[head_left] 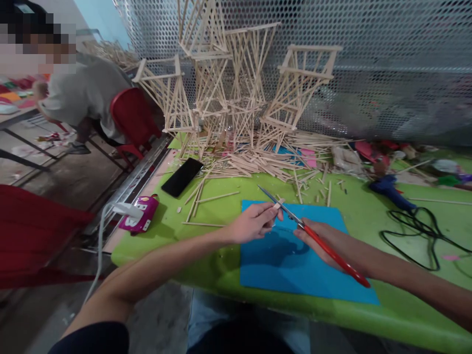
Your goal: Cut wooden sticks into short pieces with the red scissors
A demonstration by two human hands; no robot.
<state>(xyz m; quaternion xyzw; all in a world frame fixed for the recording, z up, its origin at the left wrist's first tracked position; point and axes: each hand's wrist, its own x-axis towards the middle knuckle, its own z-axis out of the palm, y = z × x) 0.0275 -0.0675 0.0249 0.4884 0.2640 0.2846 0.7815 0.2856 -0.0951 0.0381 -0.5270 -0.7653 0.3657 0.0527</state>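
Between the fingers of my left hand [254, 223] is a short flat wooden stick [279, 203], its end poking out past the fingertips. My right hand [322, 241] is closed around a pair of scissors [324, 248] with red handles. The scissor blades [282, 206] point up and to the left, and they cross at the stick's end. I cannot make out whether the blades touch it. Both hands are above a blue sheet [295, 273] lying on the green tabletop [206, 255].
Towers of thin wooden sticks [247, 93] stand before a perforated metal panel [368, 83]. Loose sticks [254, 164] pile below them. A black phone [182, 177] and purple tissue pack [142, 214] lie left; a blue glue gun [393, 191] lies right. A person [84, 93] sits at far left.
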